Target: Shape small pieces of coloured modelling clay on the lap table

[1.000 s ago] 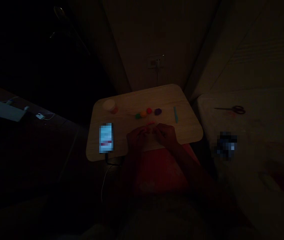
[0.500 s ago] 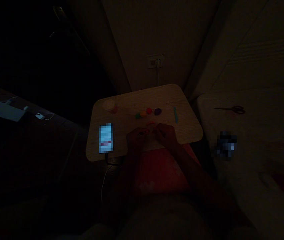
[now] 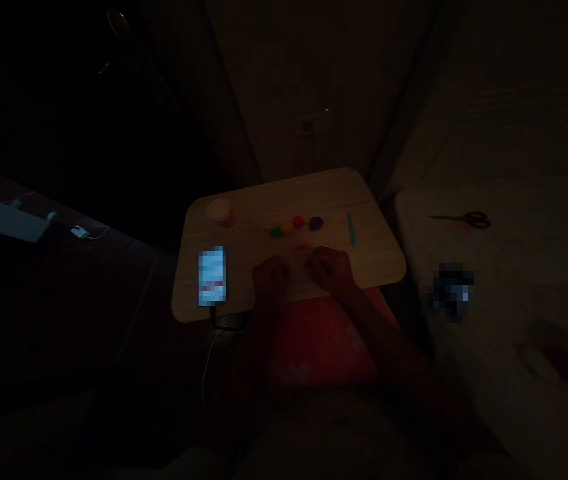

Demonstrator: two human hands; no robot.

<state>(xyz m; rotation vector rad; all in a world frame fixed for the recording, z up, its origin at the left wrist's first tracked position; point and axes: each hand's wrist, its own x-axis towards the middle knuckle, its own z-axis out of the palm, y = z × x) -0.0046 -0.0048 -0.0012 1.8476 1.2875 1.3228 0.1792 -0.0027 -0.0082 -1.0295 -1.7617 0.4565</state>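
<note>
On the table [image 3: 379, 257], a little red strip [image 3: 302, 246] lies longways from side to side, just past the gap between the two curled hands, closer to the right hand [image 3: 333, 267] than the left hand [image 3: 270, 277], and it's too dark to see if either pinches anything.

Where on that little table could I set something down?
In this dim light, bare table shows behind the coloured lumps, right of the teal strip, and between the phone and left hand. The middle is crowded: the lumps and a small reddish piece lie close to left hand and right hand.
</note>
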